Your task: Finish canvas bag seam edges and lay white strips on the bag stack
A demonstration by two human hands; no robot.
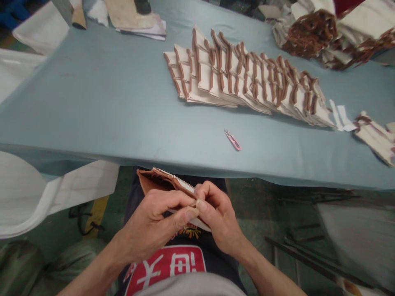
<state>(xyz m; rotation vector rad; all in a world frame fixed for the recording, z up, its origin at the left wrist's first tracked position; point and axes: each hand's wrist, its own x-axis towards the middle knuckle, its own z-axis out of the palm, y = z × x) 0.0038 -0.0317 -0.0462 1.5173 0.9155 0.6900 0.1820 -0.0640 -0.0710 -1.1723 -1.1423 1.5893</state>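
Over my lap, both hands pinch the edge of one brown and cream sewn piece (157, 179), which looks like fabric or leather. My left hand (166, 216) has thumb and forefinger closed on it. Against those fingertips, my right hand (216, 213) grips the same edge with its thumb and curled forefinger. The piece's brown side opens out to the upper left, while my fingers hide its middle. Beyond it on the table lie small pink thread snips (233, 140), their blades pointing to the upper left.
A long overlapping row of similar sewn pieces (247, 78) covers the back of the blue-grey table (108, 102). Paper strips (342, 117) and a loose piece (376, 135) lie at the right. A brown and cream heap (311, 37) sits behind. A white tub (33, 205) stands at left.
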